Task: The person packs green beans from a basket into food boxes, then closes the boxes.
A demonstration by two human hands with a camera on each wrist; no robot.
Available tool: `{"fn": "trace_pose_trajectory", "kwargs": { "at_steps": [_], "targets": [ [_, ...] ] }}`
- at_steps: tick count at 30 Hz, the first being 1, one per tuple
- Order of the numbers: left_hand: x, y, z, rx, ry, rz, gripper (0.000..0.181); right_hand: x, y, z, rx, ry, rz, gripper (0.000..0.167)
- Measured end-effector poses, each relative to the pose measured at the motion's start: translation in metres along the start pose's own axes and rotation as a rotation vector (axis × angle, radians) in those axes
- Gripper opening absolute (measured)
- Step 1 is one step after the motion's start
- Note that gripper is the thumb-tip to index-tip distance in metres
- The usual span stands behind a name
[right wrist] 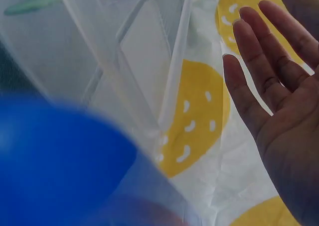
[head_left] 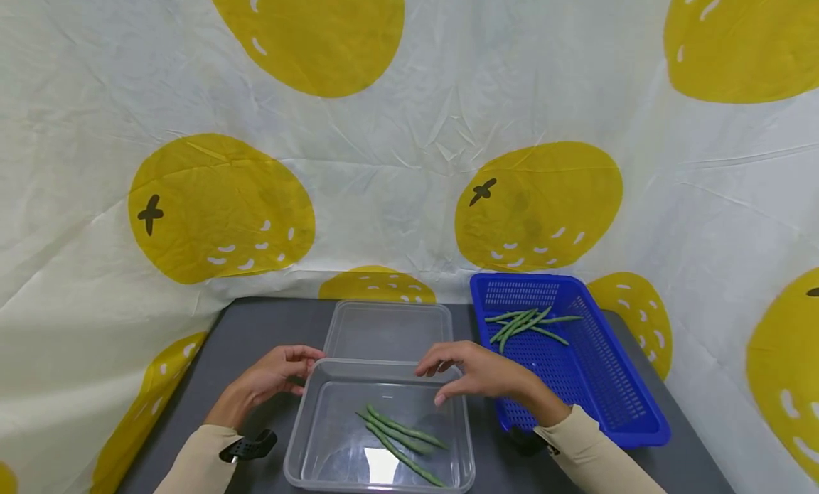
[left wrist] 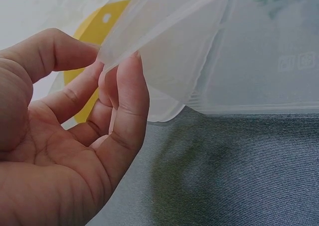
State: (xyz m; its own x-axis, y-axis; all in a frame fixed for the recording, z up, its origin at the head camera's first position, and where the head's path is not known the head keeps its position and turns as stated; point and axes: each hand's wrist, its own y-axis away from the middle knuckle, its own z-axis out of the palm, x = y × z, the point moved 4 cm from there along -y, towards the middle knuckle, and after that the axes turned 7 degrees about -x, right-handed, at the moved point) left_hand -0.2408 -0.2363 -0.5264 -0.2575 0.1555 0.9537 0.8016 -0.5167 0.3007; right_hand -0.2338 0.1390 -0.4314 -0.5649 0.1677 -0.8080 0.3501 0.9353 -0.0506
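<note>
The left hand [head_left: 275, 372] is pinching the clear box's rim [head_left: 312, 380]; the right hand [head_left: 473, 369] is hovering over it, fingers loosely spread. Green beans [head_left: 407, 430] are lying inside, between and below the 2 hands.

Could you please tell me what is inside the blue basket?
Green beans lie piled toward the far end of the blue basket. What lies beneath them cannot be seen, nor the part behind the right wrist.
</note>
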Motion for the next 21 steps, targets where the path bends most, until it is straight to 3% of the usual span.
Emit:
{"fn": "trace_pose_trajectory", "kwargs": {
  "at_steps": [6, 21],
  "targets": [
    [-0.001, 0.0, 0.0, 0.002, -0.003, -0.002, 0.045, 0.007, 0.015, -0.011, 0.044, -0.023, 0.082, 0.033],
    [-0.002, -0.001, 0.0, 0.004, -0.007, 0.003, 0.044, 0.025, 0.062, -0.052, 0.196, 0.096, 0.246, 0.024]
  ]
}}
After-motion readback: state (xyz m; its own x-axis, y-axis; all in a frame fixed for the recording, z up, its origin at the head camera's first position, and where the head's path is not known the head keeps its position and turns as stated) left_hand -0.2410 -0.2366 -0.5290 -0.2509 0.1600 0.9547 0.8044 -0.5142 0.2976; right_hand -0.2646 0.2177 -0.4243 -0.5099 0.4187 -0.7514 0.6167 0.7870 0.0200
